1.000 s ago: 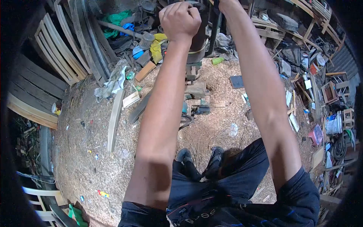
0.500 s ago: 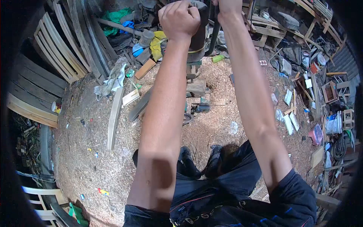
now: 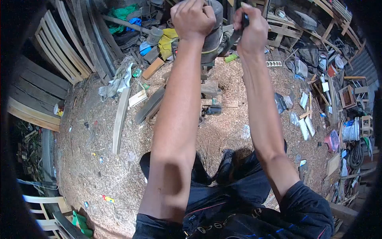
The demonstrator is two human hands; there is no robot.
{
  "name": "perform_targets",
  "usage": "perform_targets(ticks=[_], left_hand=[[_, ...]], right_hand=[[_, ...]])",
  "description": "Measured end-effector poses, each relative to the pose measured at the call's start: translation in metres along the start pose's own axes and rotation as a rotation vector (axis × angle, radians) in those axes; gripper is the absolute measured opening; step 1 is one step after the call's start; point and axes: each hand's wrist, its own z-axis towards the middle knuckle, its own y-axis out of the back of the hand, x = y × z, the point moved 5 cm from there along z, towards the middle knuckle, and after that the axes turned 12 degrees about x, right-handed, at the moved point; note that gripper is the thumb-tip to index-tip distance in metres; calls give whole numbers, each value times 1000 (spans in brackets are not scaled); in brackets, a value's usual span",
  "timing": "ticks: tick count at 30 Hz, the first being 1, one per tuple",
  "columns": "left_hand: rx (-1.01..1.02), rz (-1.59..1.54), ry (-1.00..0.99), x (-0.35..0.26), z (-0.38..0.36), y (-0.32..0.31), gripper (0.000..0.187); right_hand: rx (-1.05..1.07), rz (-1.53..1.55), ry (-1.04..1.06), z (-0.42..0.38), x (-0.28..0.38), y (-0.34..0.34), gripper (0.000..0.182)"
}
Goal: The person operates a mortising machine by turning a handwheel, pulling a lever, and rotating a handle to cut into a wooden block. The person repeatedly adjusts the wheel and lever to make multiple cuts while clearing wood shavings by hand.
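My left hand (image 3: 193, 18) is closed in a fist at the top, against the left side of a dark cylindrical machine (image 3: 211, 44) with a vented top. What its fingers grip is hidden. To the right of the machine, my right hand (image 3: 254, 30) wraps round a dark handle (image 3: 238, 36) that slants down and left. Below the machine, wooden blocks (image 3: 209, 88) and a small dark metal part (image 3: 214, 109) show between my forearms.
Wood shavings cover the ground. A long board (image 3: 121, 121) and a dark beam (image 3: 150, 105) lie left of my arms. Curved slats (image 3: 59, 47) lean at the upper left. Scrap wood, a pink basket (image 3: 331, 141) and a white bucket (image 3: 351, 130) crowd the right.
My right hand has come down and slightly right, lower in view, and the dark handle has swung from near upright to a slant. My left hand has barely shifted.
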Motion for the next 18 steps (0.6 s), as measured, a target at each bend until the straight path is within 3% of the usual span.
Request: perform_targets(ticks=[2,3,18], left_hand=[[7,-12,-17,-1,1,-2,24],[1,-19,-10,-2,0,-1,24],[35,-21,-20,3,-14,-10,22]], right_hand=[[133,-27,-46,-12,14,-4,35],[-65,45,38,-21,20,-15,37],[83,-27,38,-120,20,-10,24]])
